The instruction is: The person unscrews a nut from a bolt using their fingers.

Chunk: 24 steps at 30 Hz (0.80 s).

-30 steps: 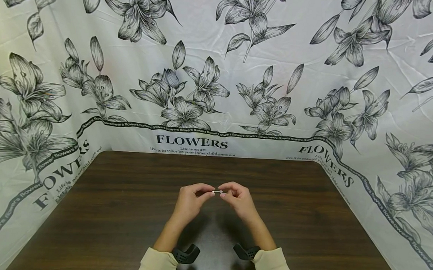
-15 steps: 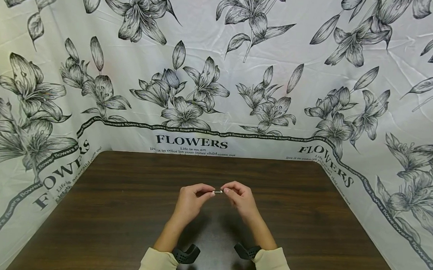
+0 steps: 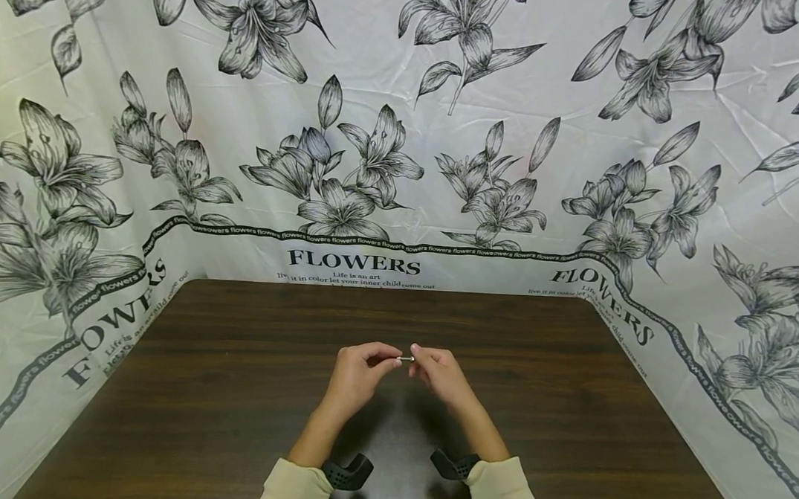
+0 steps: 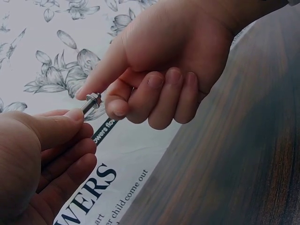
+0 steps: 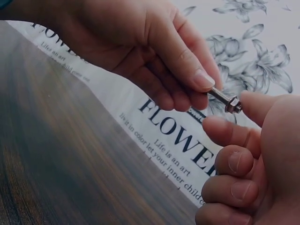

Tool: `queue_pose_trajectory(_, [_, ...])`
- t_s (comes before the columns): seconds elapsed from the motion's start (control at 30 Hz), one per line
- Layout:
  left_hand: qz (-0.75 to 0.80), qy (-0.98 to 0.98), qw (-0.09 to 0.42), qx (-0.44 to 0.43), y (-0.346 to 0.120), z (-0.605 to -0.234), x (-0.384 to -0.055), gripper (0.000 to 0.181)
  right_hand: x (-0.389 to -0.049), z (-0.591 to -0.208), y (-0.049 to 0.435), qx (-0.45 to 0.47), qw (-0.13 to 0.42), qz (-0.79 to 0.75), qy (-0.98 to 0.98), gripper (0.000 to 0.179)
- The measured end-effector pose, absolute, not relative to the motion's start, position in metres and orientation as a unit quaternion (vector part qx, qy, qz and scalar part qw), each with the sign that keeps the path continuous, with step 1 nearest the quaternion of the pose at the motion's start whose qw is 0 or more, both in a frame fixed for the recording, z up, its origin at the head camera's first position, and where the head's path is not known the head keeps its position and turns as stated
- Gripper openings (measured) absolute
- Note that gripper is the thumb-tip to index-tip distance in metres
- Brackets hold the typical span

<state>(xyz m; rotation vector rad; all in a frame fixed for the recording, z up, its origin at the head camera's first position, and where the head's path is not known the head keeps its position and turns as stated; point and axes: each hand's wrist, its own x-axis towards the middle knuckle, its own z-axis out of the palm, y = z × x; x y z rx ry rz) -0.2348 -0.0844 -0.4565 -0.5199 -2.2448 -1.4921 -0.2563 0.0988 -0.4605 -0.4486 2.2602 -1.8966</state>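
In the head view my left hand [image 3: 357, 374] pinches a small metal bolt [image 3: 404, 358] between thumb and index finger, above the table. The threaded shank points toward my right hand [image 3: 442, 374] and carries a shiny hex nut [image 5: 233, 105] near its end, with a short tip showing beyond it. The right thumb, fairly straight, touches the nut from above in the right wrist view. Below it the right index finger is bent, its tip close to the nut, and the other right fingers curl toward the palm. The left fingers hide the bolt's other end.
A dark wooden table [image 3: 232, 391] spreads beneath both hands. White cloth [image 3: 401, 205] with black flower prints and lettering hangs behind it and along both sides. Each wrist wears a black camera mount [image 3: 348, 472] beside a cream sleeve [image 3: 294, 487].
The right thumb has rolled up from under the nut to over it, while the right index finger has come down and curled. The left hand has shifted slightly right with the bolt.
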Motion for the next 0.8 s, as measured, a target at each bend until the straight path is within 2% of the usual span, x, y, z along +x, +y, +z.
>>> queue_pose_trajectory(0.3, [-0.535,-0.803,0.187,-0.184,-0.085,-0.455,-0.234,0.007,-0.256,-0.463,0.100,-0.188,0.052,-0.650,0.734,0.041])
queue_pose_trajectory(0.53, [-0.543,-0.802,0.177,-0.172,-0.087,-0.454,-0.234,0.007,-0.256,-0.459,0.102,-0.198,0.067,-0.652,0.729,0.031])
queue_pose_trajectory(0.8, [-0.540,-0.805,0.180,-0.164,-0.089,-0.453,-0.233,0.008,-0.239,-0.432,0.100,-0.227,0.047,-0.658,0.716,0.019])
